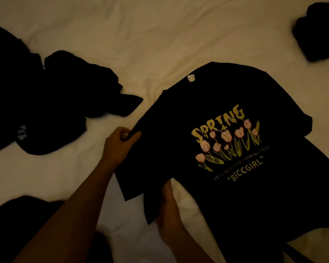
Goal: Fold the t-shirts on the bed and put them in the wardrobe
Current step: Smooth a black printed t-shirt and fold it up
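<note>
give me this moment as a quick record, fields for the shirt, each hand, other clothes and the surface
shirt: black t-shirt with a SPRING tulip print, spread print-up on the bed, white neck label showing
left hand: left hand pinches the shirt's sleeve edge
right hand: right hand grips the shirt's side edge below the sleeve
other clothes: crumpled dark pile at left; dark bundle at top right; dark garment at bottom left
surface: wrinkled cream bedsheet
fold stage: shirt not yet folded
</note>
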`<state>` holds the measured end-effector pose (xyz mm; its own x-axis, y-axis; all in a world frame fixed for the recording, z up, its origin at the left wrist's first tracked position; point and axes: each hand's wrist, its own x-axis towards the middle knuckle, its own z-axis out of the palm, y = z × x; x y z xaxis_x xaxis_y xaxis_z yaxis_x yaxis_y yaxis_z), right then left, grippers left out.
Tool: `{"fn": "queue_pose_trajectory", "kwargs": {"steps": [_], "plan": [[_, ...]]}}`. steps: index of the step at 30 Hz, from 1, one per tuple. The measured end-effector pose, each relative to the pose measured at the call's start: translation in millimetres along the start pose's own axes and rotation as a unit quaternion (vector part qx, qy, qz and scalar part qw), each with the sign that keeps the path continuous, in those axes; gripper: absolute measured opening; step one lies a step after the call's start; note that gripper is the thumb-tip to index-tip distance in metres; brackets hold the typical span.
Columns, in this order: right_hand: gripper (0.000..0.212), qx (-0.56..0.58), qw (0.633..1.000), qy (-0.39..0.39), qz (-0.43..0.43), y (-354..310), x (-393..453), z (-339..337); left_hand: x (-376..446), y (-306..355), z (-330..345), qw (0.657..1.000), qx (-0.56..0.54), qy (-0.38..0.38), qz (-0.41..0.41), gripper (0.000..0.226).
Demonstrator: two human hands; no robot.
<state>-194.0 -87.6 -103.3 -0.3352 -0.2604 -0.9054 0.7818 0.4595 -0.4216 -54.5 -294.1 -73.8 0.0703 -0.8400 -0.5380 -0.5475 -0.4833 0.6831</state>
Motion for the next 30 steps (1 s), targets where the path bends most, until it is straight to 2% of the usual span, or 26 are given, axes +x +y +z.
{"fn": "queue_pose_trajectory", "kwargs": {"steps": [1,3,4,6,9,13,15,17,20,22,24,26,30], "plan": [[0.054,-0.037,0.995,-0.09,0.018,-9.2,-9.0,10.5,-8.3,-6.0,-0.5,0.999,-0.027,0.015,-0.011,0.036],[0.034,-0.095,0.984,-0.133,0.069,-10.5,-10.2,32.8,-26.4,-17.4,3.9,1.0,-0.019,0.018,-0.007,0.037],[0.029,-0.09,0.979,-0.173,0.054,-5.2,-7.6,26.7,-35.7,-21.6,7.7,1.0,-0.016,0.017,-0.005,0.041],[0.033,-0.062,0.982,-0.178,0.029,-9.4,-10.1,30.4,-53.1,-29.3,13.0,0.998,-0.034,0.045,-0.014,0.045],[0.014,-0.058,0.985,-0.161,0.01,-14.2,-15.0,34.3,-77.3,-46.9,13.1,0.992,-0.069,0.091,-0.05,0.039],[0.012,-0.089,0.987,-0.134,0.029,-17.9,-18.6,28.1,-102.1,-77.6,11.8,0.971,-0.193,0.047,-0.133,0.026],[0.023,-0.097,0.983,-0.151,0.043,-22.6,-22.0,26.0,-110.9,-87.1,13.3,0.958,-0.241,0.015,-0.157,0.026],[0.024,-0.095,0.978,-0.178,0.053,-25.0,-25.2,22.1,-117.0,-93.3,14.8,0.96,-0.229,-0.002,-0.16,0.021],[0.019,-0.134,0.972,-0.188,0.036,-27.7,-30.1,10.4,-125.0,-92.7,6.0,0.951,-0.257,0.024,-0.172,0.011],[0.016,-0.165,0.972,-0.168,0.001,-26.9,-33.0,2.3,-126.4,-93.1,-8.6,0.943,-0.278,0.046,-0.177,0.017],[0.024,-0.193,0.972,-0.131,-0.033,-23.4,-36.4,-2.4,-124.2,-96.3,-24.1,0.935,-0.298,0.033,-0.187,0.021],[0.029,-0.23,0.963,-0.129,-0.06,-13.9,-38.9,-1.6,-121.4,-98.7,-33.2,0.941,-0.27,0.017,-0.201,0.021],[0.014,-0.314,0.939,-0.134,0.035,3.0,-35.3,3.6,-114.4,-108.3,-31.1,0.961,-0.184,0.035,-0.203,0.022]]}}
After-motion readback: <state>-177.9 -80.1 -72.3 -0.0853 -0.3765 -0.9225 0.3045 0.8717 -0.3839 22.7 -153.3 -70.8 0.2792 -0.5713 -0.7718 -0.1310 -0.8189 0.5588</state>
